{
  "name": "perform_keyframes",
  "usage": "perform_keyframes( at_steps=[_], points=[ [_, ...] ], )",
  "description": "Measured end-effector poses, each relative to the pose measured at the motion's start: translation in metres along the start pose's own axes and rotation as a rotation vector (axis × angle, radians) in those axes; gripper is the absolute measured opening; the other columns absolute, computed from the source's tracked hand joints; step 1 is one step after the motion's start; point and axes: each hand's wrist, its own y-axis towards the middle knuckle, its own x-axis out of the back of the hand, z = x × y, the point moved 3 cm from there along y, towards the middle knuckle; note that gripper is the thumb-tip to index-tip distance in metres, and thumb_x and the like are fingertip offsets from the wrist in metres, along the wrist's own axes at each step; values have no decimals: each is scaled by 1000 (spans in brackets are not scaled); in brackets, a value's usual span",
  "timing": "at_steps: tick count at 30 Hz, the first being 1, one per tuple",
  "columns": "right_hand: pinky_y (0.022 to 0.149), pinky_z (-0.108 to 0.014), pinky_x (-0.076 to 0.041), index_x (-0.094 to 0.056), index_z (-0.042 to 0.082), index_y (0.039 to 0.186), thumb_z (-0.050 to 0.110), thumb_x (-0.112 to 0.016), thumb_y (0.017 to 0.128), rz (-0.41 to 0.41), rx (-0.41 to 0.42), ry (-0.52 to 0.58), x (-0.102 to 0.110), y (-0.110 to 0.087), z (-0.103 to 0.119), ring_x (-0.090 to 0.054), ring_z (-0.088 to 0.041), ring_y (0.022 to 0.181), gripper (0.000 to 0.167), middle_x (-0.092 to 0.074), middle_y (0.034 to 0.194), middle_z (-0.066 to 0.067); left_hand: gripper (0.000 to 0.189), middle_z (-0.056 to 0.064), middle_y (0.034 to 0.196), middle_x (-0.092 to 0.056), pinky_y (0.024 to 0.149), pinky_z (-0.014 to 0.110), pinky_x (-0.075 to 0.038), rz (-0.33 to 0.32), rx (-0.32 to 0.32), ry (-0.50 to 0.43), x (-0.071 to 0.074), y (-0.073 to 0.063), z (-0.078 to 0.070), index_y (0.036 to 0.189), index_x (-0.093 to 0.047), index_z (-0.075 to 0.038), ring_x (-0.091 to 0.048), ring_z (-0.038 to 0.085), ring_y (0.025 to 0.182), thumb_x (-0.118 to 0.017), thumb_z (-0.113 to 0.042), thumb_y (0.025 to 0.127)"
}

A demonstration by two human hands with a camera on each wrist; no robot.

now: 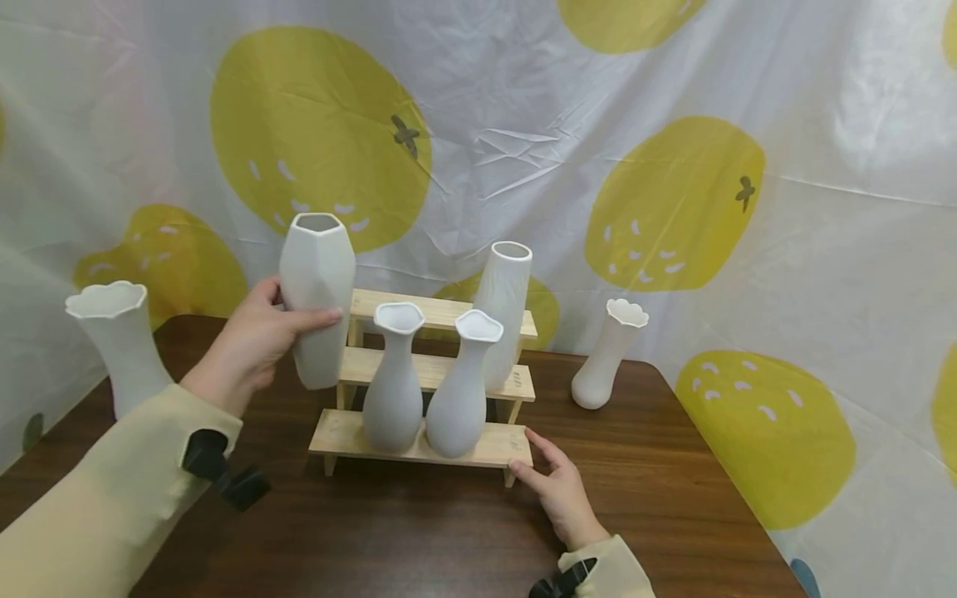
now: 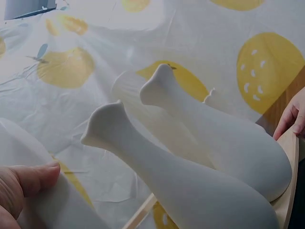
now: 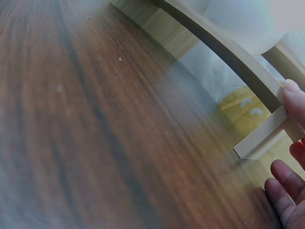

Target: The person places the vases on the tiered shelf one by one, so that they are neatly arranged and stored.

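A tall white faceted vase (image 1: 317, 274) is upright in the grip of my left hand (image 1: 257, 332), thumb across its front, at the left end of a three-step wooden stand (image 1: 336, 432). Whether its base touches the stand is unclear. My right hand (image 1: 557, 490) pinches the right end of the bottom step, thumb at the front corner (image 3: 294, 98). Two white narrow-necked vases with wavy rims, a left one (image 1: 392, 399) and a right one (image 1: 458, 407), stand side by side on that step. Behind them a slim white vase (image 1: 507, 299) stands on the middle step.
A white vase with a scalloped rim (image 1: 123, 340) stands at the table's left, partly behind my left forearm. Another scalloped vase (image 1: 606, 357) stands right of the stand. The dark wooden table (image 1: 635, 482) ends at a hanging cloth (image 1: 508, 108) with yellow fruit prints.
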Motion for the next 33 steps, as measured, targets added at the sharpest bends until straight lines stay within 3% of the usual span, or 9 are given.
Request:
perform_keyframes(
  at_steps=[2, 10, 19, 26, 33],
  points=[
    [88, -24, -42, -50, 3, 139, 11, -75, 84, -3, 5, -5, 1, 4, -9, -52, -24, 114, 61, -58, 126, -17, 83, 21, 143, -35, 106, 52, -29, 8, 3, 3, -3, 2, -1, 145, -27, 3, -36, 38, 127, -77, -19, 83],
    [89, -24, -42, -50, 4, 139, 15, -76, 84, -12, 23, -16, 0, 4, -11, -52, -22, 114, 62, -58, 127, -16, 80, 22, 142, -36, 106, 52, -30, 22, 24, -8, -18, 11, -3, 144, -28, 3, -37, 39, 125, -77, -15, 82],
    [86, -22, -43, -50, -1, 137, 8, -75, 83, 8, 20, 17, 0, -6, 8, -54, -26, 111, 60, -59, 122, -20, 79, 21, 142, -37, 106, 49, -30, 67, 34, -36, -30, 23, 4, 145, -28, 3, -38, 37, 125, -75, -13, 83],
    [94, -29, -39, -51, 5, 139, 12, -76, 83, -8, 13, 1, 1, 1, -7, -52, -23, 115, 61, -59, 124, -16, 74, 22, 145, -34, 108, 49, -28, 129, 37, -62, -38, 29, 5, 145, -27, 3, -35, 37, 128, -71, -7, 85],
    [95, -32, -38, -52, 6, 138, 14, -77, 82, -14, 33, -6, 2, 3, -11, -51, -24, 115, 62, -59, 124, -16, 70, 21, 146, -30, 100, 50, -37, 203, 51, -95, -45, 37, 8, 147, -24, 2, -37, 37, 126, -64, -3, 89]
  ],
)
